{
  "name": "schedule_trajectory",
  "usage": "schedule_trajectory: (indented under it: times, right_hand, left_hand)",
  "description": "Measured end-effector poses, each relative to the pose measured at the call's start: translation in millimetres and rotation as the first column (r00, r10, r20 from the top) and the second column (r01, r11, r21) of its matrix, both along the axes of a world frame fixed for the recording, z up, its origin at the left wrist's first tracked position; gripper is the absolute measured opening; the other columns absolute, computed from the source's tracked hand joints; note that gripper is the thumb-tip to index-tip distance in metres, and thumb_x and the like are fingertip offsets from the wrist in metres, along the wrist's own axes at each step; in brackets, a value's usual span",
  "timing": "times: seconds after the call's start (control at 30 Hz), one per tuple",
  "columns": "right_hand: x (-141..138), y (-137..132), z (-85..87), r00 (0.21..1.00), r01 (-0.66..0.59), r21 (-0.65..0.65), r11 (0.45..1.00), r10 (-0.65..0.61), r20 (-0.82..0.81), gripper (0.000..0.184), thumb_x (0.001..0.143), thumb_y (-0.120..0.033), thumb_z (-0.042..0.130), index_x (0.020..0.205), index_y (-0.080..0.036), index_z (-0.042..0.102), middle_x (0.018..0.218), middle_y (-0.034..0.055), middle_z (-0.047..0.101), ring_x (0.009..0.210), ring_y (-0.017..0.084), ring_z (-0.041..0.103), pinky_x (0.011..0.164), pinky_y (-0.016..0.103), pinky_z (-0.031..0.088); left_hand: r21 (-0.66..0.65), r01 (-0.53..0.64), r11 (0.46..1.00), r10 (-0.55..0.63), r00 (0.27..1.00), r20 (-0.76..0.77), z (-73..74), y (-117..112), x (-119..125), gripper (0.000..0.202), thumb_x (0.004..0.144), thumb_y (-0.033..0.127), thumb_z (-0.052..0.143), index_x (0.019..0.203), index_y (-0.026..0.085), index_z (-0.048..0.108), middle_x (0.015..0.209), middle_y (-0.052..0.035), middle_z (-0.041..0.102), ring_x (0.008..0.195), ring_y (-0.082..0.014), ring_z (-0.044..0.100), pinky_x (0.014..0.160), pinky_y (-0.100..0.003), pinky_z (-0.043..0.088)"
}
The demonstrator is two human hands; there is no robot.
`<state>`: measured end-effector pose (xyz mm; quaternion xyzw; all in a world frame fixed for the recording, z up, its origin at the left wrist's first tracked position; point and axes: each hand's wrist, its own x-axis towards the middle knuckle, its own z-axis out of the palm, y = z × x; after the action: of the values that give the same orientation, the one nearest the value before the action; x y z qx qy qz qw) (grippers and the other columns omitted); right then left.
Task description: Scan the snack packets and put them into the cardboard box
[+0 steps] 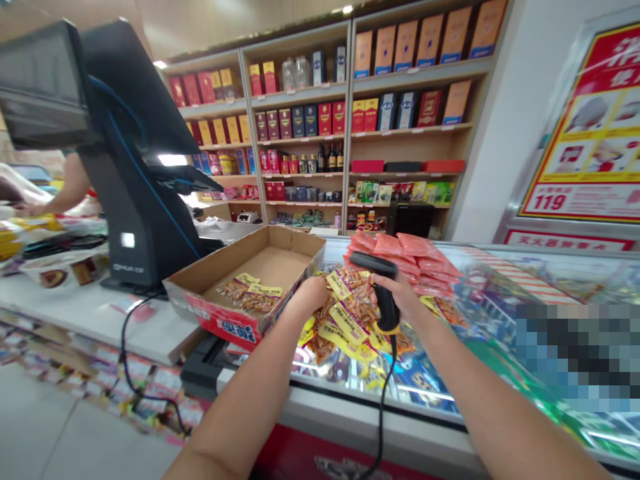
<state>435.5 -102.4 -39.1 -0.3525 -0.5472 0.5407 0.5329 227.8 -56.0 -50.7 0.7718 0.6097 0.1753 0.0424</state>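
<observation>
My right hand (pixel 400 293) is wrapped round the grip of a black barcode scanner (pixel 376 273) whose cable hangs down over the counter front. My left hand (pixel 313 293) is closed on a bunch of small yellow-labelled snack packets (pixel 345 313) lying on the glass lid of a chest freezer (pixel 500 313). The scanner head sits right above those packets. A pile of pink-red packets (pixel 410 257) lies just behind. An open cardboard box (pixel 250 273), left of my left hand, holds a few more yellow-labelled packets (pixel 250 293).
A black checkout terminal (pixel 130 153) stands on the white counter (pixel 90 313) at the left, with another person's arm (pixel 70 187) behind it. Shelves of boxed goods and bottles (pixel 325 120) line the back wall. A red promotional poster (pixel 590 140) hangs at the right.
</observation>
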Motion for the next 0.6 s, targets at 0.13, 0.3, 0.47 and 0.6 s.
schedule_trajectory:
  times: [0.13,0.3,0.47,0.6]
  right_hand:
    - [-3.3,-1.5,1.2,1.000,-0.017,-0.013,1.000,0.017,-0.002,0.026,0.069,-0.041,0.072,0.068,-0.016,0.064,0.049,0.0010,0.060,0.040,0.012,0.053,0.040,0.023,0.046]
    - [-4.3,-4.7,3.0,0.998,-0.009,-0.008,1.000,0.008,-0.059,0.028,0.064,-0.041,0.076,0.070,-0.017,0.064,0.060,0.0011,0.065,0.041,0.011,0.055,0.039,0.024,0.047]
    - [-6.1,-8.5,3.1,0.995,-0.055,-0.019,0.998,0.056,0.086,0.029,0.067,-0.047,0.073,0.066,-0.019,0.065,0.045,0.0027,0.060,0.036,0.014,0.053,0.035,0.025,0.041]
    - [-10.2,-13.0,4.5,0.986,-0.046,0.019,0.999,0.043,0.163,0.028,0.068,-0.047,0.073,0.064,-0.020,0.066,0.044,0.0035,0.061,0.037,0.015,0.053,0.036,0.026,0.040]
  left_hand:
    - [0.172,-0.029,0.985,0.014,0.996,0.085,8.7,-4.6,-3.1,0.021,0.091,0.025,0.046,0.088,0.015,0.064,0.097,-0.0159,0.070,0.096,-0.0258,0.065,0.085,-0.032,0.046]
    - [0.305,-0.166,0.938,0.004,0.885,0.466,19.7,-9.0,-2.8,0.019,0.093,0.025,0.041,0.082,0.020,0.056,0.078,-0.0046,0.066,0.078,-0.0190,0.062,0.072,-0.027,0.043]
    - [0.335,-0.279,0.900,-0.007,0.759,0.652,11.3,-6.9,3.3,0.017,0.092,0.023,0.043,0.076,0.022,0.049,0.072,-0.0029,0.061,0.072,-0.0186,0.060,0.067,-0.027,0.041]
    - [0.371,-0.393,0.841,0.007,0.694,0.720,4.9,-4.8,7.7,0.013,0.092,0.020,0.042,0.080,0.021,0.046,0.072,-0.0039,0.061,0.070,-0.0190,0.060,0.067,-0.028,0.041]
